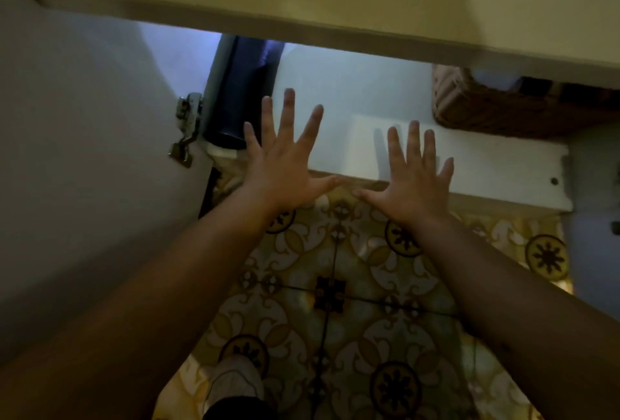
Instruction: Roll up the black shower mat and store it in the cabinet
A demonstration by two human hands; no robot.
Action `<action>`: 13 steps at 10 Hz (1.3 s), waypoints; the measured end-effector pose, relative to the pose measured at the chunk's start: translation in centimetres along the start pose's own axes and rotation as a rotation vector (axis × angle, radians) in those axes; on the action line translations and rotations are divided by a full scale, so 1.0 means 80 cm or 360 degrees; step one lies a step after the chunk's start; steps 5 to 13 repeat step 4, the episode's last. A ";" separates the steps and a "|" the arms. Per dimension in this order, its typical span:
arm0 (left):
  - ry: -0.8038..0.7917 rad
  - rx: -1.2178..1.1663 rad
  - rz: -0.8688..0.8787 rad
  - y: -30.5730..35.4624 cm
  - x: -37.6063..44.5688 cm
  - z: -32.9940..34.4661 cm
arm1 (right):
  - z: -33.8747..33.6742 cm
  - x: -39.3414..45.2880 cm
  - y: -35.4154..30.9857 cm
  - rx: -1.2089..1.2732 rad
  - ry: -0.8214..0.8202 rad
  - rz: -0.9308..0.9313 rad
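Head view is showing me both hands spread flat and holding nothing: my left hand (pixel 281 158), my right hand (pixel 414 173). The black mat (pixel 240 91), a smooth tight roll, is lying at the left edge of the white cabinet shelf (pixel 352 91). I judge storing is almost done; next I am needing to swing the door (pixel 94 124) shut.

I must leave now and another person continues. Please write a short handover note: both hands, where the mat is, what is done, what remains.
Left hand: open, fingers spread, holding nothing, just right of the mat's near end.
Right hand: open, empty, above the cabinet's front edge.
Black shower mat: rolled up, lying inside the cabinet on its white floor, along the left side beside the door hinge. A wicker basket sits at the right.
Done: rolling and placing.
Left: probably only close the cabinet door, which stands open.
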State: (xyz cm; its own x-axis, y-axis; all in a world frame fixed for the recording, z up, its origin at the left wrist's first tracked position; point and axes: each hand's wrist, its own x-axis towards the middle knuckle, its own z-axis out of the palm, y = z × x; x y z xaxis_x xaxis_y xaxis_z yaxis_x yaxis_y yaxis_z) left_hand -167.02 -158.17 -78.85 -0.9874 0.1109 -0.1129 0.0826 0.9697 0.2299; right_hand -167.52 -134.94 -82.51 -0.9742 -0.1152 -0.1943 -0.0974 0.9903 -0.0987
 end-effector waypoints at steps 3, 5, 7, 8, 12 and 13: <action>-0.0417 0.0088 -0.0046 0.092 -0.085 -0.108 | -0.146 -0.133 0.046 0.0147 -0.0301 0.0143; -0.0312 0.0060 -0.0018 0.129 -0.137 -0.185 | -0.226 -0.198 0.030 0.0128 -0.0244 0.0005; -0.0312 0.0060 -0.0018 0.129 -0.137 -0.185 | -0.226 -0.198 0.030 0.0128 -0.0244 0.0005; -0.0312 0.0060 -0.0018 0.129 -0.137 -0.185 | -0.226 -0.198 0.030 0.0128 -0.0244 0.0005; -0.0312 0.0060 -0.0018 0.129 -0.137 -0.185 | -0.226 -0.198 0.030 0.0128 -0.0244 0.0005; -0.0312 0.0060 -0.0018 0.129 -0.137 -0.185 | -0.226 -0.198 0.030 0.0128 -0.0244 0.0005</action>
